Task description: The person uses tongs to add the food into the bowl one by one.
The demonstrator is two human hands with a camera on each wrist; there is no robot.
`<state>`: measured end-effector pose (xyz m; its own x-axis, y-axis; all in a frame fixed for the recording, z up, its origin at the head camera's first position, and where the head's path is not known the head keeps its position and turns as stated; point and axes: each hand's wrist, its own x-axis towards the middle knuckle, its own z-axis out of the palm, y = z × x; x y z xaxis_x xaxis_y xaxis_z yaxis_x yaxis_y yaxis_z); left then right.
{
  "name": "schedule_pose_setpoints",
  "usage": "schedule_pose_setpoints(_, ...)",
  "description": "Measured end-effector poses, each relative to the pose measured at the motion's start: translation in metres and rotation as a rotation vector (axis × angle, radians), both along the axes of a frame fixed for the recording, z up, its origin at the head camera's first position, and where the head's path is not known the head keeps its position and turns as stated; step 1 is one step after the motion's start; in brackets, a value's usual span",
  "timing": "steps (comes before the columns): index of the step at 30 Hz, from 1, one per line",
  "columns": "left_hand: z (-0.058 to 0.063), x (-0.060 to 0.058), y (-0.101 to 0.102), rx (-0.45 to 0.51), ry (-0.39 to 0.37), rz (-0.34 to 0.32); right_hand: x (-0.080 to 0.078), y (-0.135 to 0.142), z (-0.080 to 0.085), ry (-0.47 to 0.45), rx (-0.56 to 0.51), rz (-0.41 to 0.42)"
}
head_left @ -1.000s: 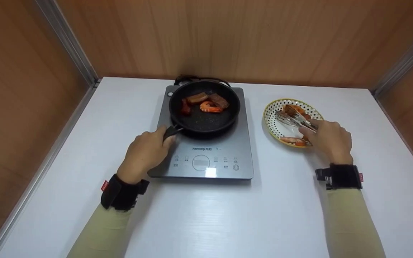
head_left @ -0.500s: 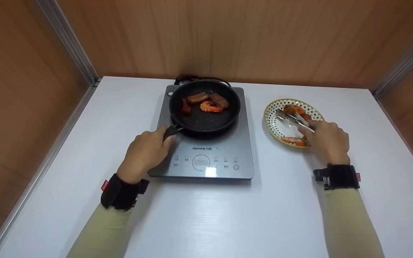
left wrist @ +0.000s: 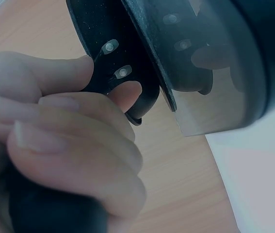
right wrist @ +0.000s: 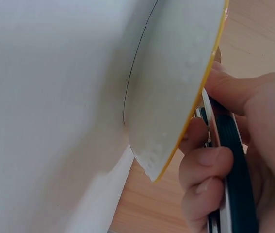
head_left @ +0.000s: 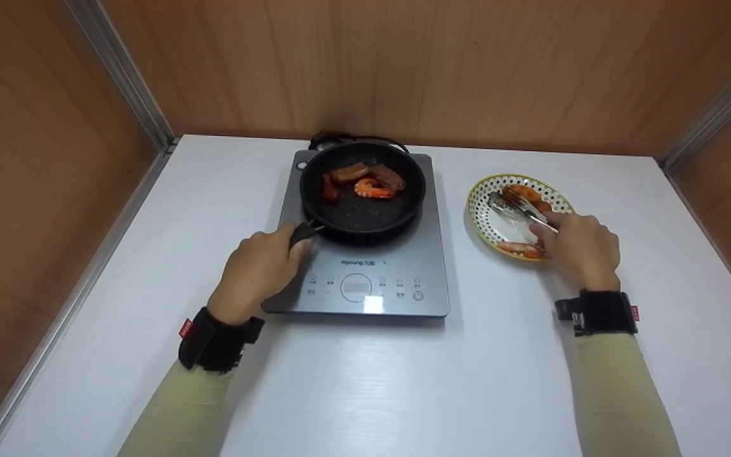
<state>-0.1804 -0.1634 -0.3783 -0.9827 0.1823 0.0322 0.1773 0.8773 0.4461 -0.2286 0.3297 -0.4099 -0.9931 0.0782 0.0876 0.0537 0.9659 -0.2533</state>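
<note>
My left hand grips the black handle of a frying pan, its fingers wrapped round it in the left wrist view. Inside the pan lie a pink shrimp and several brown pieces of meat. My right hand holds metal tongs with dark handles. The tongs' tips reach over a dotted plate with a yellow rim. On that plate lie orange-brown food pieces and a shrimp near the front edge. The palm hides part of the plate's right side.
The pan stands on a grey induction cooker with touch controls. A black cord runs behind it. The white table is bounded by wooden panels at the back and both sides.
My right hand has shifted very slightly left, and the tongs' arms have come closer together over the plate. My left hand and the pan have stayed in place.
</note>
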Motion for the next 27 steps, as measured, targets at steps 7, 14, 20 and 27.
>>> schedule_pose_setpoints(7, 0.000, -0.001, 0.000, -0.007, -0.002, 0.004, -0.001, 0.001, 0.002, -0.037, -0.006, -0.014)
schedule_pose_setpoints(14, -0.001, -0.001, 0.000, -0.006, 0.007, 0.003, -0.003, 0.005, 0.008, -0.059, 0.002, -0.017)
schedule_pose_setpoints(20, -0.002, 0.000, -0.001, -0.008, 0.029, -0.001, -0.001, 0.000, 0.016, -0.009, 0.001, -0.006)
schedule_pose_setpoints(27, -0.001, 0.000, 0.000, 0.000, 0.016, 0.002, 0.008, -0.019, 0.034, 0.089, -0.027, 0.036)
